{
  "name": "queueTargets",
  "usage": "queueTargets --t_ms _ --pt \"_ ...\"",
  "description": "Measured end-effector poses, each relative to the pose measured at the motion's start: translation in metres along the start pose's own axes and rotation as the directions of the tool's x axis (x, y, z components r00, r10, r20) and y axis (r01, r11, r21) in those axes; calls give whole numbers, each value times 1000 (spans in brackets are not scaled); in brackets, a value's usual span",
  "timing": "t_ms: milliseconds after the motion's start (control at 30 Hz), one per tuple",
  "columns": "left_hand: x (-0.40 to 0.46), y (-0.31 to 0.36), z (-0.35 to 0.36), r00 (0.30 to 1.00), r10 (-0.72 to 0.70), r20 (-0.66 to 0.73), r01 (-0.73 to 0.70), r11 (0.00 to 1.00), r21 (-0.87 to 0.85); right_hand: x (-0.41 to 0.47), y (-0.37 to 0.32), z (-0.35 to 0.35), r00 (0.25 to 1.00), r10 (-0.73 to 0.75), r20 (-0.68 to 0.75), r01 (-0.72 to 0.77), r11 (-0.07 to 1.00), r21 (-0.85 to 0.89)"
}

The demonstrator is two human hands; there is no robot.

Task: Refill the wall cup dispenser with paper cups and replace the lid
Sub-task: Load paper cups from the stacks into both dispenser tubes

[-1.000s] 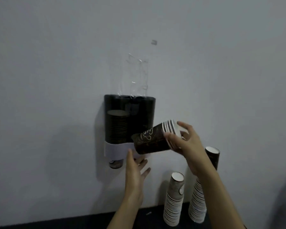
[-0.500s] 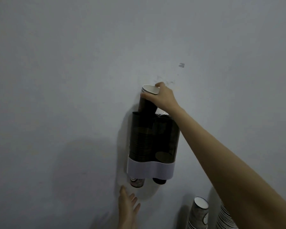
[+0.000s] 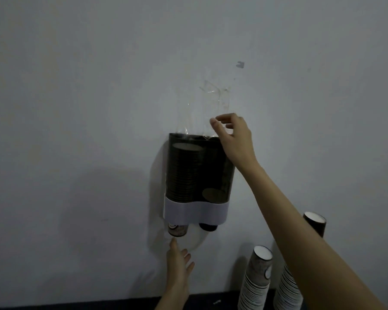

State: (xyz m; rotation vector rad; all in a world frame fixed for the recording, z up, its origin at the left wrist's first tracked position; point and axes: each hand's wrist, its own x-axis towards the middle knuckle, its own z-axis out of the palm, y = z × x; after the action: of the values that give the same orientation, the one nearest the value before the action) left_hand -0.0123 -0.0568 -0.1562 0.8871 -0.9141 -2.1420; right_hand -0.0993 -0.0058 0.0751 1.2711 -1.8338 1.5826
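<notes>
The dark two-tube cup dispenser (image 3: 222, 175) with a white base band (image 3: 195, 212) hangs on the wall. Its left tube holds a tall stack of paper cups (image 3: 184, 173); the right tube shows only a low cup top (image 3: 213, 194). A cup bottom (image 3: 177, 230) sticks out under the left tube, another (image 3: 208, 227) under the right. My right hand (image 3: 233, 137) hovers at the dispenser's top right edge, fingers apart, holding nothing. My left hand (image 3: 179, 267) is open just below the left cup bottom. No lid is visible.
Two tall stacks of paper cups (image 3: 257, 280) (image 3: 289, 285) stand on a dark surface (image 3: 76, 306) at the lower right, under my right forearm. Clear tape or plastic film (image 3: 213, 101) clings to the wall above the dispenser.
My right hand has let go of the cups it was pushing into the left tube; they have dropped inside, and the hand has shifted right. The left hand stays below the dispenser.
</notes>
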Motion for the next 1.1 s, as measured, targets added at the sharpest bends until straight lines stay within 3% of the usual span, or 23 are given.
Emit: queueTargets --t_ms 100,200,267,333,400,567,700,900,1100 --pt "4 -20 7 997 -36 65 28 992 121 -49 30 -29 984 -11 -176 30 994 106" --pt "8 -54 11 988 -105 114 63 943 327 -115 92 -50 937 198 -288 -160 975 153" --pt "10 -78 11 977 -158 146 69 873 483 -161 143 -59 859 436 -268 -422 900 111" --pt "14 -100 9 969 -183 167 37 774 633 -201 188 -63 743 646 -173 -655 755 8" --pt "23 -124 12 963 -190 193 -24 648 761 -233 221 -62 664 744 -67 -747 664 -34" --pt "49 -162 25 931 -171 323 -236 394 888 -268 266 -38 663 749 5 -749 662 -27" --pt "73 -183 42 876 -120 466 -416 299 859 -276 291 -24 650 759 48 -758 651 -34" --pt "89 -206 54 845 -95 526 -461 370 807 -273 307 -18 728 685 -38 -686 725 -62" --pt "87 -217 57 885 -71 460 -396 404 824 -275 308 -18 708 699 -102 -704 710 -24"
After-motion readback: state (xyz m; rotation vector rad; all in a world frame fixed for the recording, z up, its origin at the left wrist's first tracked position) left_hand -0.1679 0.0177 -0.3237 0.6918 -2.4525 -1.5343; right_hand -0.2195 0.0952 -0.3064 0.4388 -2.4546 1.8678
